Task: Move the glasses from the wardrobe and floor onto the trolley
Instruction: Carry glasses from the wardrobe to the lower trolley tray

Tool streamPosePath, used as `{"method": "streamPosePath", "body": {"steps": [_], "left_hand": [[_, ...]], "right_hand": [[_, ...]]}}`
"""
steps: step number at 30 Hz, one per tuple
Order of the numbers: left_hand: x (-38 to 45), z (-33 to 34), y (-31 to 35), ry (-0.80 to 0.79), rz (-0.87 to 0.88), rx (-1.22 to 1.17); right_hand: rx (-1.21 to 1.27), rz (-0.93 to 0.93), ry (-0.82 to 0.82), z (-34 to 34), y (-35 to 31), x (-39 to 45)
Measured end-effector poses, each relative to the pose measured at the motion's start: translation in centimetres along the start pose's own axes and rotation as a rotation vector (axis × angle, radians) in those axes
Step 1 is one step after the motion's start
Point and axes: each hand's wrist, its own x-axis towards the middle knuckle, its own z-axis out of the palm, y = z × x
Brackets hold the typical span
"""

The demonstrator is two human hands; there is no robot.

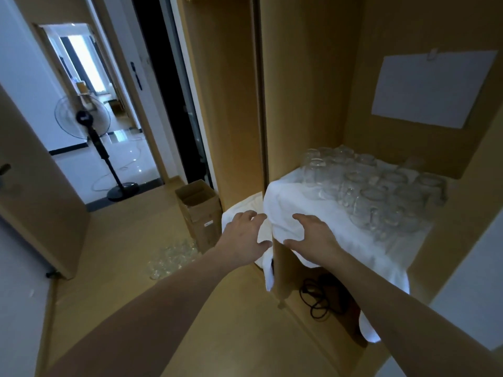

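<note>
Several clear glasses (373, 186) stand upside down on a white cloth (296, 202) that covers a wardrobe shelf. More clear glasses (171, 257) sit in a cluster on the wooden floor at the lower left of the wardrobe. My left hand (245, 238) reaches toward the cloth's front corner, fingers spread, holding nothing. My right hand (313, 238) rests at the cloth's front edge, fingers apart, short of the nearest glasses. No trolley is in view.
An open cardboard box (198, 210) stands on the floor beside the wardrobe. A black cable (315, 297) lies in the compartment under the shelf. A standing fan (89, 137) is in the doorway at the left. A white sheet (432, 88) hangs on the wardrobe's back wall.
</note>
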Motion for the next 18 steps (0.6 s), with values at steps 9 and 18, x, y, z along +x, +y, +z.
{"method": "streamPosePath", "body": {"steps": [9,18], "left_hand": [[9.9,1.6,1.1,-0.041,0.197,-0.065],[21.0,3.1,0.4,-0.063,0.390,-0.177]], "right_hand": [[-0.003,0.158,0.087,-1.2,4.3,4.5],[-0.015,0.354,0.221,-2.8,4.9,9.9]]}}
